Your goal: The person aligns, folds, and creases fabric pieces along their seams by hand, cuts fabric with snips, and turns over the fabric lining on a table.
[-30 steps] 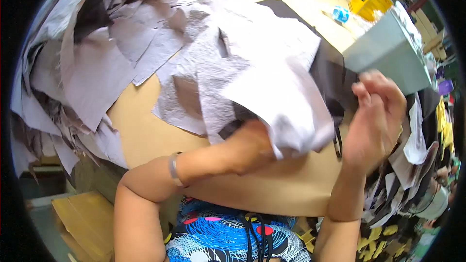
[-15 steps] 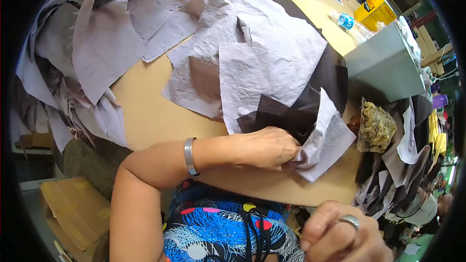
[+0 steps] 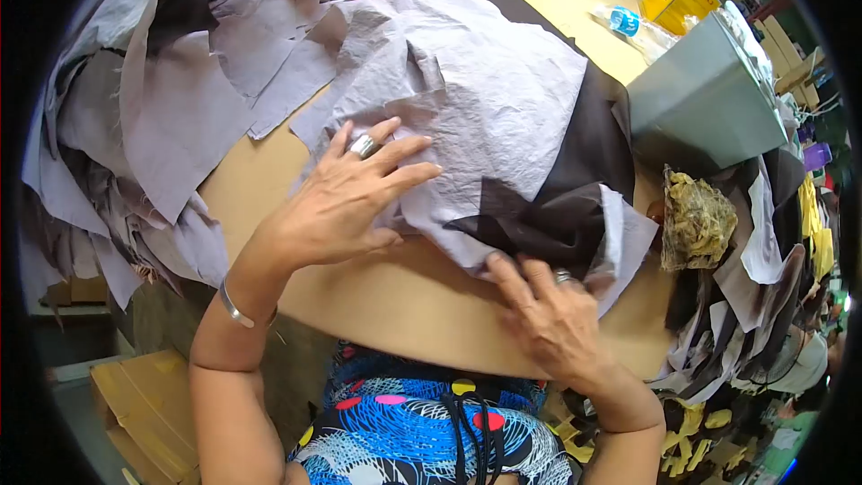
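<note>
Touching wrinkled pale-grey cloth [image 3: 503, 117] spread toward twelve o'clock, the right hand [image 3: 561, 323] lies at four, its grip impossible to tell; the left hand [image 3: 346, 198], at nine, has fingers apart. At three, a clear plastic bag [image 3: 672, 250] holds yellowish-brown material [image 3: 700, 207]; at two stands a grey boxy container [image 3: 705, 99].

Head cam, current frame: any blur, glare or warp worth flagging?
Head view: fisheye-like warp, with black vignetting in the corners; head view: far tabletop is bright, close to washed out; head view: right hand looks slightly soft, left hand crisper.
</note>
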`<state>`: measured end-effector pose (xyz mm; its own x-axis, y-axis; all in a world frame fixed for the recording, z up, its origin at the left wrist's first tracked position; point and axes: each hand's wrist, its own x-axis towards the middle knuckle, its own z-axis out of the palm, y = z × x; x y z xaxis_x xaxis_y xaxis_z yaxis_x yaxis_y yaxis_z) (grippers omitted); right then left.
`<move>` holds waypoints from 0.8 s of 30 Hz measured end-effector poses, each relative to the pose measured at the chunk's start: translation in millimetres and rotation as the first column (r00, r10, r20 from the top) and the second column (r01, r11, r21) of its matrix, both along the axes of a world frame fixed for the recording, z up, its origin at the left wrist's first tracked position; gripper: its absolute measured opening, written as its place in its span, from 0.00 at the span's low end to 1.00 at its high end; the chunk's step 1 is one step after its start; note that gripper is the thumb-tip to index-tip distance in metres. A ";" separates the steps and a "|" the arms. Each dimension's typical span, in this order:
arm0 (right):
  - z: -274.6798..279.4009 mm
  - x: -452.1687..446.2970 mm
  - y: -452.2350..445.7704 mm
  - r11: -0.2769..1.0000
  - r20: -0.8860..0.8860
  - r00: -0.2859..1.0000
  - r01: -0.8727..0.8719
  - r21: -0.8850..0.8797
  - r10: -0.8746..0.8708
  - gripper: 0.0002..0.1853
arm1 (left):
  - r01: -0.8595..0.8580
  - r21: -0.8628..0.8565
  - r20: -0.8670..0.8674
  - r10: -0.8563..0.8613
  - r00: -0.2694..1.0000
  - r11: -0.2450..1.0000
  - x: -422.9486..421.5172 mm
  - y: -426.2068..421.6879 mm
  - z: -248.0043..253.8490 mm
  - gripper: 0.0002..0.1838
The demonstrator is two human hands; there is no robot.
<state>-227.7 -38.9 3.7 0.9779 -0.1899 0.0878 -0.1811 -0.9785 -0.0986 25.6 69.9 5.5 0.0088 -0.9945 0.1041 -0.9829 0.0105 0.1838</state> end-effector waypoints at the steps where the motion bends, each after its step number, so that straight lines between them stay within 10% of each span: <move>1: -0.8 -6.6 -4.5 0.999 0.008 0.999 0.037 0.003 -0.037 0.34 | -0.019 -0.035 -0.026 0.018 0.999 0.999 0.2 1.7 -9.1 0.42; 6: 21.8 -16.0 -2.9 0.969 0.318 0.920 -0.247 0.014 0.230 0.21 | -0.142 -0.222 -0.170 0.105 0.980 0.965 -4.7 -7.8 -38.9 0.47; 11: 25.3 -9.8 8.0 0.937 0.425 0.842 -0.348 -0.043 0.332 0.16 | -0.127 -0.383 -0.235 0.036 0.971 0.915 -7.3 -23.3 -42.5 0.10; 16: 32.9 -10.2 -5.9 0.972 0.411 0.900 -0.207 0.108 0.146 0.18 | -0.454 -0.186 -0.869 0.070 0.490 0.871 13.9 -11.8 -18.0 0.19; 18: 28.2 -1.5 2.7 0.938 0.461 0.851 -0.332 0.100 0.252 0.21 | -0.450 -0.312 -0.941 -0.209 0.265 0.837 17.6 -5.2 -4.9 0.16; 21: 34.8 6.8 -0.5 0.842 0.570 0.807 -0.411 0.350 0.156 0.18 | -0.475 -0.670 -0.650 -0.141 0.747 0.570 19.2 -4.5 32.7 0.11; 24: 56.6 12.9 -33.1 0.832 0.614 0.770 -0.220 0.510 -0.173 0.11 | -0.477 -0.734 -0.620 -0.190 0.761 0.483 14.5 -2.5 46.7 0.08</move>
